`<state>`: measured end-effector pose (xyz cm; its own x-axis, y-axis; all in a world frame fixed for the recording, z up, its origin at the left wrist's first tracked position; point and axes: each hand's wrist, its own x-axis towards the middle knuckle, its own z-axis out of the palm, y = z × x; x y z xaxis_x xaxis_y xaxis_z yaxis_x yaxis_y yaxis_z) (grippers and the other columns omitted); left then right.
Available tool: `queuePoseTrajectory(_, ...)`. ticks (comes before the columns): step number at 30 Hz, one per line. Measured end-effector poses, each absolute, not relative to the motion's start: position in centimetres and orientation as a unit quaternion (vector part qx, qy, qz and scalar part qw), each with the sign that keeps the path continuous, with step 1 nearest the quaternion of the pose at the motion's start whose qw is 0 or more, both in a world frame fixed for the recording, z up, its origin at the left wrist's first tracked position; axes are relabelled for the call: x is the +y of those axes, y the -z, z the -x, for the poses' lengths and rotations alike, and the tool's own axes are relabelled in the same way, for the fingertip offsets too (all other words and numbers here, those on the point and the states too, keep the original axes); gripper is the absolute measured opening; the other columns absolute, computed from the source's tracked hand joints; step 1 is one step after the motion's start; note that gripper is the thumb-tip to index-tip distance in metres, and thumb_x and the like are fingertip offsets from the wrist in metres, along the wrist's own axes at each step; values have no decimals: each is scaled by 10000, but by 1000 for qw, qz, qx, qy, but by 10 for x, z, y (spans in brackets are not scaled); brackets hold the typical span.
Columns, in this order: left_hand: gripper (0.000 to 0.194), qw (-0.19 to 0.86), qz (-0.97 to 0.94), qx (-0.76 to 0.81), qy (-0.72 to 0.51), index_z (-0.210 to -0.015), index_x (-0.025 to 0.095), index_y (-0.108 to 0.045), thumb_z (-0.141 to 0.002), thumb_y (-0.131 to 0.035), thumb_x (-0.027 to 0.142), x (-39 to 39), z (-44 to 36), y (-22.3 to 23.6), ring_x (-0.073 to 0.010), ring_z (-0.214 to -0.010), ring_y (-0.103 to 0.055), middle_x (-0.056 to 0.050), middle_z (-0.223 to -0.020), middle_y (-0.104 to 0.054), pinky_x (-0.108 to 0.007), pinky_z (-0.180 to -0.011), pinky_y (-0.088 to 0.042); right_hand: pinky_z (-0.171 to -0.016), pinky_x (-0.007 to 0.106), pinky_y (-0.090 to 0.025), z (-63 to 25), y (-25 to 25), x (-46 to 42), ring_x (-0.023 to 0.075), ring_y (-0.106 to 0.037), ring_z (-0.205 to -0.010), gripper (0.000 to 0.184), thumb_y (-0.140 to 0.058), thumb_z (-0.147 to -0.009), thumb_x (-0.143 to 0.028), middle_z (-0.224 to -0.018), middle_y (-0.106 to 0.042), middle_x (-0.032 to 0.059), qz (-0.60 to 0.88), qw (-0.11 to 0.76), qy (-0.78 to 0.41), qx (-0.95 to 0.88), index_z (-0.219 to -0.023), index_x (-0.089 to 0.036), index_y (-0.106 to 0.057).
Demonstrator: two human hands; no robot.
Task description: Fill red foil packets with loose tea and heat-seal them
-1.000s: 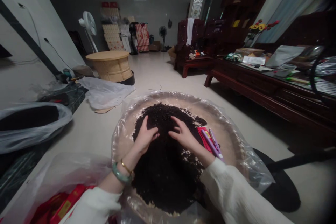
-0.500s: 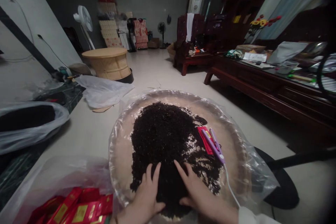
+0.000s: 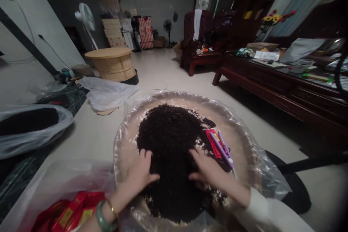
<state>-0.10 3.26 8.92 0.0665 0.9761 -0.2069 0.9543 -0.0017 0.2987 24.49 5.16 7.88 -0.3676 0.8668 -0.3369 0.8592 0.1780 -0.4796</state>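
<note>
Dark, loose dried leaves that look like tea [image 3: 171, 130] lie heaped on a round, plastic-lined tray [image 3: 241, 145] in front of me. My left hand [image 3: 140, 170] is at the near left side of the heap, thumb apart from the fingers and fingertips in the leaves. Across from it, my right hand [image 3: 206, 170] touches the right side of the heap, its fingers also apart. Neither hand is closed around anything. Just beyond my right hand, a purple corded tool with two arms like a hair straightener [image 3: 223, 150] rests on red packets [image 3: 213, 141].
A clear bag of red packets [image 3: 73, 206] sits at lower left. Left of the tray is a bag of dark material [image 3: 28, 121]. A round woven stand [image 3: 111, 65] stands farther back. A dark wooden table [image 3: 272, 90] runs along the right, and a black base [image 3: 296, 192] is beside the tray.
Both hands have moved apart and farther forward, to the two sides of the heap. The near part of the leaves now spreads wider. The view has shifted slightly.
</note>
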Motion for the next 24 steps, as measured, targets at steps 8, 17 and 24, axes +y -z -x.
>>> queuePoseTrajectory(8,912,329,-673,640,170,-1354,52,-461,-496,-769,84,-36,-39,-54,-434,-1149,-477,-257,-1399,-346,-502,-945,-413,-1036,485,-358,-218,-39,-28,409,-346,-1294,1031,-764,-567,-4,-1483,-180,236,488,-190,-325,-788,-1469,-263,-337)
queuePoseTrajectory(17,558,315,-725,613,-10,-1192,56,-515,-642,-600,27,-5,-45,-46,-328,-980,-561,-186,-1227,-415,-436,-861,-468,-985,332,-431,-207,-38,17,289,-500,-1178,683,-596,-716,16,-1429,-239,170,484,-16,-303,-821,-1352,-204,-479)
queuePoseTrajectory(24,391,186,-721,612,-264,-1114,138,-563,-739,-653,205,94,-31,-85,-179,-990,-532,-82,-1138,-475,-296,-926,-439,-964,323,-437,-217,-67,106,189,-533,-1033,455,-608,-836,-285,-1244,-349,119,529,273,-266,-758,-1268,-175,-515)
